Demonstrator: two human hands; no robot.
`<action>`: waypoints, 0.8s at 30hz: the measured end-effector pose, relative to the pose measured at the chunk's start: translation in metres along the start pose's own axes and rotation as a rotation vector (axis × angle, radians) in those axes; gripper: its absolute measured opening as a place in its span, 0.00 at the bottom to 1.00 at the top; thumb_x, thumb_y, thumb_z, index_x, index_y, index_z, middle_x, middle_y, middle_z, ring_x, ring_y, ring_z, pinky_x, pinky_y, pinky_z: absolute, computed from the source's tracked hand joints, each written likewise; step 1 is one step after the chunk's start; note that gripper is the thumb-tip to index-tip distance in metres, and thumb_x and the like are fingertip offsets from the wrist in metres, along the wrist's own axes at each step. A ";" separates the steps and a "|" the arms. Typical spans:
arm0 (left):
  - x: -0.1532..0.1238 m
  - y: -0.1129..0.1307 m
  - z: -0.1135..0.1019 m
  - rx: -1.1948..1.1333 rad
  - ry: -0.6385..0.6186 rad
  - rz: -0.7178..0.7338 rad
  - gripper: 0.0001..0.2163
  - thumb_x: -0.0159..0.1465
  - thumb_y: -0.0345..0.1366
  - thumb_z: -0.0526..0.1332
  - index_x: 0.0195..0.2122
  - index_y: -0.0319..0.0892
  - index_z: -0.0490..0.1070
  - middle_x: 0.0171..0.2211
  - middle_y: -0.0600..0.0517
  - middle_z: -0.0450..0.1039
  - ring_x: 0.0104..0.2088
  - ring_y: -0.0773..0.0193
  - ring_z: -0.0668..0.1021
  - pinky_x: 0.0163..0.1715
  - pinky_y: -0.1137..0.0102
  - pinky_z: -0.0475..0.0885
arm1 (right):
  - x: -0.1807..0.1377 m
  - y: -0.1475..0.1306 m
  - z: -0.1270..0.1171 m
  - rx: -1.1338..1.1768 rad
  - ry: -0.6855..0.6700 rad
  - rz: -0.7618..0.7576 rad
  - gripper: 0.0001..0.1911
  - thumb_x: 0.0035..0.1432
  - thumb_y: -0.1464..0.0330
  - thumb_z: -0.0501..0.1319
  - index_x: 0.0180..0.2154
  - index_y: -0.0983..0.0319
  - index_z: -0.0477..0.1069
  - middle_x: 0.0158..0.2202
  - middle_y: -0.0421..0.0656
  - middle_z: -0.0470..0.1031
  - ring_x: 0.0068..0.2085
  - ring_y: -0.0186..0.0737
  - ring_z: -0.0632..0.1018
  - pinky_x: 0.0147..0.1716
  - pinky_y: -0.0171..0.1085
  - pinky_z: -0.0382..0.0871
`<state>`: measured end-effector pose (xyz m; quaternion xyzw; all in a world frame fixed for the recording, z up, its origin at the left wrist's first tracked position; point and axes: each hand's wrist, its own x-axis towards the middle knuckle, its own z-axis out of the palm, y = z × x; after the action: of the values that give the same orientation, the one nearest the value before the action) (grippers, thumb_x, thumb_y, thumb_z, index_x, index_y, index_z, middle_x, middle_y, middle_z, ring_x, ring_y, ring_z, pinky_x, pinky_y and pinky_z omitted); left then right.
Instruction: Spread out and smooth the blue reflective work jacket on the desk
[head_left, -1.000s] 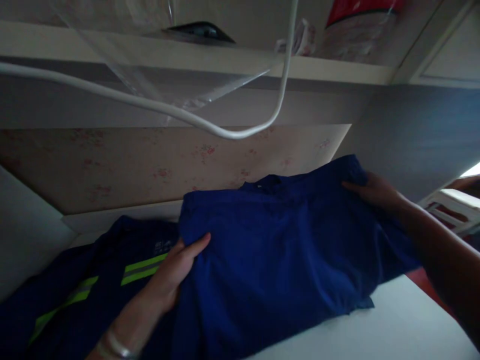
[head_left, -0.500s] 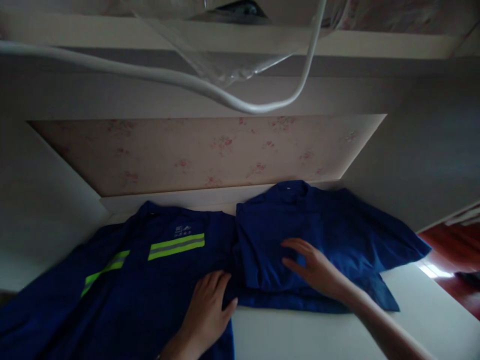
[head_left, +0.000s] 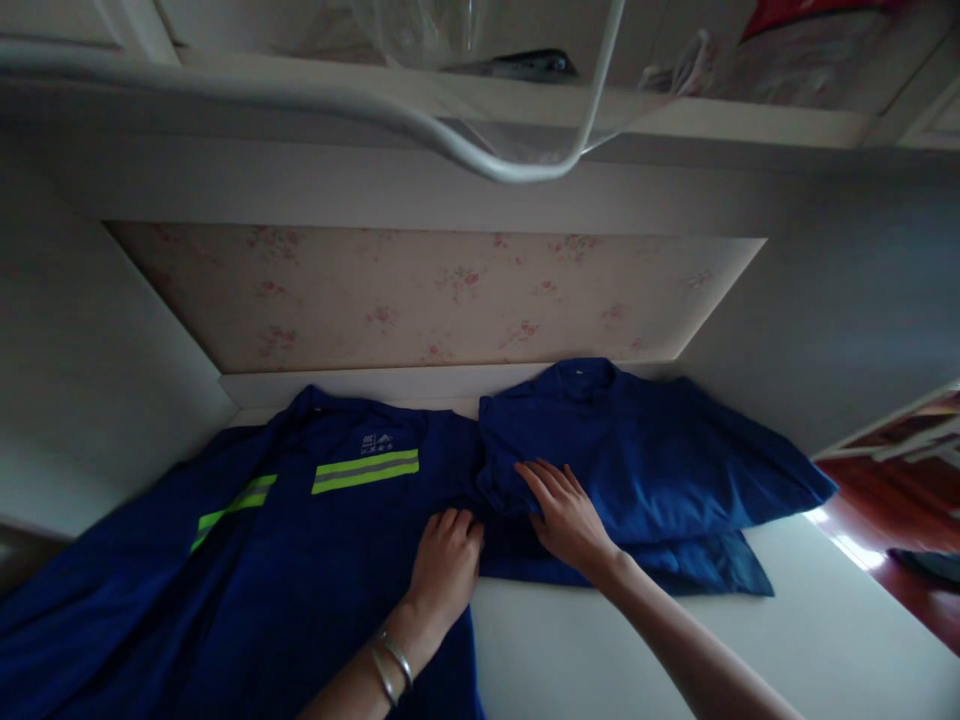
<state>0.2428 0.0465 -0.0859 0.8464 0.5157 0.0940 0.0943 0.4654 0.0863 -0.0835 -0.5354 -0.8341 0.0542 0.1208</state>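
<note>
Head view, single entry.

Item 1: folded blue garment point(head_left: 645, 465), lying on the white surface point(head_left: 750, 650) right of centre, collar toward the back wall. By the look of it, the folding here is largely done: the piece sits as a compact stack, with a lower layer jutting out at the front right corner, not yet squared up.

Item 2: blue work jacket point(head_left: 300, 540) with yellow-green reflective stripes, spread out flat to the left, its edge touching the folded piece. It appears unfolded; this part seems left to do.

Item 3: left hand point(head_left: 446, 565), fingers curled loosely, resting on the jacket's right edge just beside the folded garment; whether it pinches cloth cannot be told. Bracelets on the wrist.

Item 4: right hand point(head_left: 566, 515), open and flat, fingers spread, pressing on the folded garment's left front corner. It clasps nothing.

Hands sit close together, not touching.

Item 5: white cable point(head_left: 517, 170) looping overhead, below a shelf point(head_left: 750, 120).
</note>
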 end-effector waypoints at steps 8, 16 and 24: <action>0.000 0.038 0.012 0.004 -0.020 0.120 0.12 0.68 0.41 0.56 0.48 0.44 0.73 0.47 0.46 0.74 0.49 0.51 0.74 0.47 0.55 0.70 | 0.003 -0.003 0.000 0.060 -0.041 0.088 0.41 0.43 0.80 0.54 0.62 0.59 0.64 0.64 0.47 0.66 0.63 0.48 0.68 0.65 0.55 0.53; 0.002 0.011 0.002 0.150 0.066 -0.071 0.17 0.69 0.36 0.53 0.57 0.43 0.68 0.55 0.43 0.69 0.50 0.51 0.75 0.46 0.57 0.73 | 0.025 0.012 -0.033 0.072 0.148 0.337 0.35 0.52 0.78 0.52 0.63 0.62 0.62 0.60 0.48 0.70 0.55 0.50 0.75 0.54 0.45 0.69; 0.014 -0.020 -0.005 0.266 0.111 -0.231 0.35 0.61 0.18 0.52 0.68 0.49 0.52 0.49 0.40 0.71 0.30 0.59 0.79 0.28 0.63 0.76 | 0.032 0.015 -0.037 0.134 0.179 0.417 0.33 0.53 0.77 0.52 0.62 0.59 0.64 0.58 0.47 0.73 0.55 0.50 0.76 0.53 0.43 0.68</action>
<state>0.2307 0.0686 -0.0853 0.7800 0.6218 0.0601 -0.0367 0.4758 0.1206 -0.0468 -0.6897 -0.6859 0.0855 0.2157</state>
